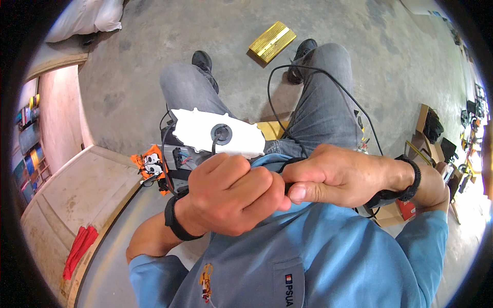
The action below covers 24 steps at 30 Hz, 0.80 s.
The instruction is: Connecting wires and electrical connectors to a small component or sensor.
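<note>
Just below the white casing (197,129), the left hand (233,195) and right hand (334,177) are hiding nearly all of a black piece (289,188); up and left of the casing, a white sack (90,19) gets cut off; far right of it, clutter (466,136) too small to tell

Single view: fisheye worn on the person's head, left one of a side-by-side pair. Faces steeply down, over the blue shirt (349,251), toward the concrete floor (164,25). Picture upright, unmirrored; its left = wearer's left. Nearness: shirt fills the lower part, close to the lens; left hand (233,195) and right hand (334,174) also near, about mid-frame; jeans (326,87) beyond; shoes (202,61) farther off, toward the top. Field very wide: takes in a table (59,197) at left, cardboard box (422,120) at right. Dark circular border at the rim.
</note>
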Each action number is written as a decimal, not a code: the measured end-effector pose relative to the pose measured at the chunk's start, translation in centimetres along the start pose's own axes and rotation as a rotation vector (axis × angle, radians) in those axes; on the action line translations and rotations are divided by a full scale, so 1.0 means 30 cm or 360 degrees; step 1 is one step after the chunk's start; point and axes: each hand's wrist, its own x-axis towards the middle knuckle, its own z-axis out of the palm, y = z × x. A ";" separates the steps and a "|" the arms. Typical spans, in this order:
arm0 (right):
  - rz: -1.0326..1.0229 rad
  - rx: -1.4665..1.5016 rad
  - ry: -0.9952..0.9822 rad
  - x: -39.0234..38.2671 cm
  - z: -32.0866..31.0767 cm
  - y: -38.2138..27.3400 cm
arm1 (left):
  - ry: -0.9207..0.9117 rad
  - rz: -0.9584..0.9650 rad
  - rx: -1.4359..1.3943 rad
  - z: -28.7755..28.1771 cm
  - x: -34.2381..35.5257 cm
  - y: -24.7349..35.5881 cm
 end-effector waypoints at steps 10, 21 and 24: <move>-0.0204 -0.1169 0.0730 0.014 0.039 0.011 | -0.0027 -0.0345 -0.0438 0.035 0.010 -0.037; -0.0326 -0.2076 0.1002 0.091 -0.059 0.075 | -0.0164 -0.0974 -0.0782 0.105 0.036 -0.101; -0.0295 -0.2194 0.0998 0.095 -0.091 0.082 | -0.0223 -0.1218 -0.0972 0.135 0.041 -0.132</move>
